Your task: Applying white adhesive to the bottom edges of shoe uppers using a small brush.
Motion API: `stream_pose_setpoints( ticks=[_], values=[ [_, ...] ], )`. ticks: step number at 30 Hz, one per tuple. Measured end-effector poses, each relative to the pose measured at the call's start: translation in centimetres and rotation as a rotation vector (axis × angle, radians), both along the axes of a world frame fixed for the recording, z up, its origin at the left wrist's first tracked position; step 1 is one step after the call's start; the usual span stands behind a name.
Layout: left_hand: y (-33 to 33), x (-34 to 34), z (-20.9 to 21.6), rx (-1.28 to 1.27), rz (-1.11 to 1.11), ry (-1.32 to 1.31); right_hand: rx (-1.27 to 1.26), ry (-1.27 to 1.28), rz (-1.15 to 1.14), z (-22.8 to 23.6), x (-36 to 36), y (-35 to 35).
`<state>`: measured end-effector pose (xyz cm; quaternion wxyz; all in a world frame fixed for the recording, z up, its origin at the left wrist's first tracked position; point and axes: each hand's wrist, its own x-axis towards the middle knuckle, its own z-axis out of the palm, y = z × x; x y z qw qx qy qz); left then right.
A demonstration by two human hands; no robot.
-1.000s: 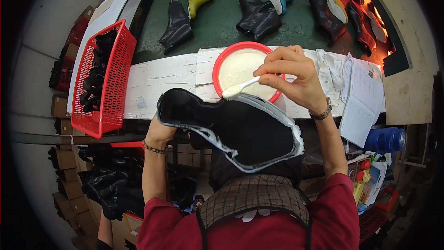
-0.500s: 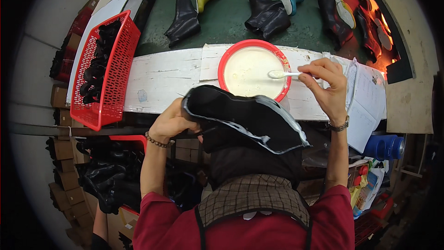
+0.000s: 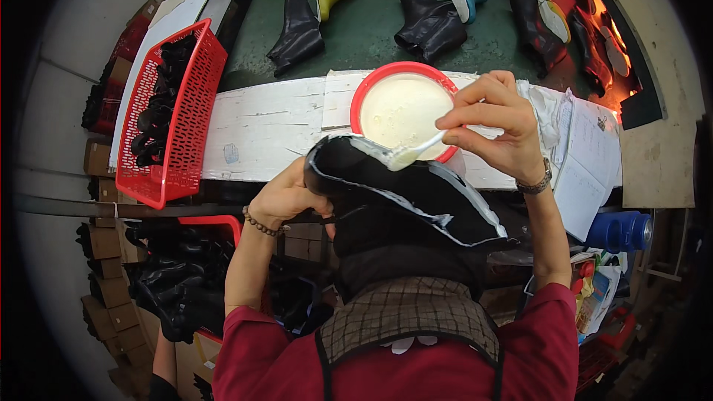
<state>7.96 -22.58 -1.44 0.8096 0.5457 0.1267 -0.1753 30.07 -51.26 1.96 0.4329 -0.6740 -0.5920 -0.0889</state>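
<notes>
My left hand (image 3: 286,194) is closed round a black boot (image 3: 379,184) at its left end, with the sole turned up. A wet white band runs along much of the sole's edge; the middle of the sole is black. Between the thumb and fingers of my right hand (image 3: 497,122) is a small white-handled brush (image 3: 408,154). Its head, thick with white paste, touches the sole's far edge. Just beyond the boot stands a red-rimmed bowl (image 3: 359,96) of creamy white liquid, partly hidden by my right hand and the brush.
A green conveyor belt (image 3: 349,37) carries black boots and yellow and blue boot forms beyond the white board (image 3: 260,115). At left stands a red basket (image 3: 194,108) of dark parts. Papers (image 3: 590,148) and a blue bottle (image 3: 620,232) are at right.
The brush has moved left and nearer, from over the bowl onto the sole. White paste now covers the far left edge. My left hand and the boot have shifted slightly right.
</notes>
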Motion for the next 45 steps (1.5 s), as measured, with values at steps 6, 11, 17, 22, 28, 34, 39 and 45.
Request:
stream_pose_setpoints(
  ticks=[6,11,17,22,28,34,39,45],
  values=[
    [1.6,-1.5,-2.1,0.037,0.103,-0.138,0.005,0.135,-0.066,-2.1,0.1,-2.1],
    [1.0,-0.2,-0.2,-0.006,0.041,-0.071,-0.02,0.206,-0.094,-1.9,0.2,-2.8],
    [-0.4,0.2,-0.8,-0.023,-0.1,-0.054,-0.068,0.032,0.01,0.8,0.2,0.3],
    [-1.7,1.3,-0.7,-0.086,-0.195,0.065,-0.036,-0.052,0.077,1.7,0.4,2.9],
    [-0.9,0.1,-0.7,-0.009,-0.038,-0.068,0.053,0.006,0.075,0.7,0.4,2.9],
    [0.7,-1.0,-2.4,-0.064,-0.013,-0.205,0.094,0.148,0.019,-2.3,-0.2,0.3],
    [0.5,-2.0,-3.4,0.004,0.172,-0.211,0.109,0.303,-0.043,-4.3,-1.1,-0.9],
    [1.6,-2.7,-3.5,0.091,0.367,-0.106,0.138,0.405,-0.153,-6.6,-1.7,-3.0]
  ],
)
